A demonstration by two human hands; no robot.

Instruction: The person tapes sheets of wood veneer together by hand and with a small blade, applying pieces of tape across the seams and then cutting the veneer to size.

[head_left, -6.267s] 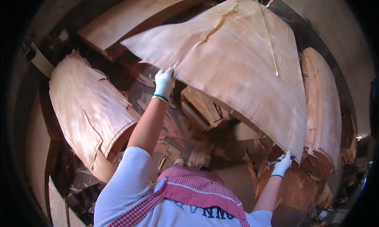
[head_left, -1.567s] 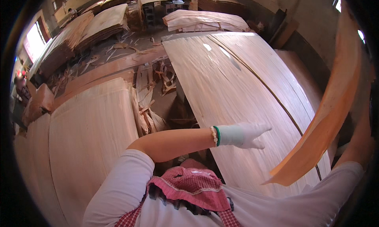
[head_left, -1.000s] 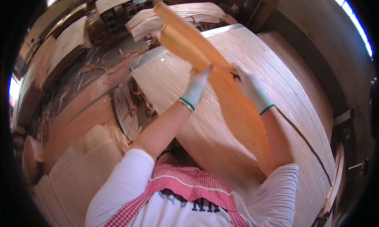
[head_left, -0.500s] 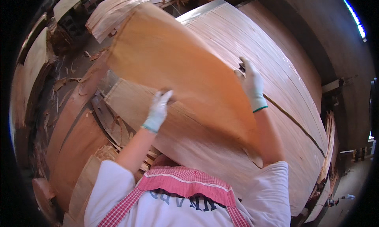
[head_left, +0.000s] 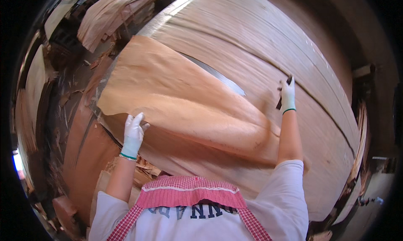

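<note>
My left hand [head_left: 134, 134], in a white glove with a green cuff, pinches the near left edge of a tan wood veneer piece [head_left: 168, 85]. This piece lies with a raised fold along its middle, over a larger stack of pale veneer sheets [head_left: 235, 44]. Off the piece's right side, above the stack, my gloved right hand [head_left: 288, 96] is closed around a small dark tool [head_left: 289, 78]. Its dark ends stick out past the fingers; its exact kind is not clear. A grey strip [head_left: 218, 75] shows beside the piece's far edge.
Several curled veneer scraps [head_left: 113, 18] lie at the far left, and brown sheets [head_left: 90, 157] sit left of the stack. Splintered strips [head_left: 360, 136] stand along its right side. Torn bits litter the floor [head_left: 63, 106] at left.
The tan veneer piece has come down from a raised tilt onto the stack. My left hand moved left and nearer along its edge; my right hand moved right, away from it, with the dark tool.
</note>
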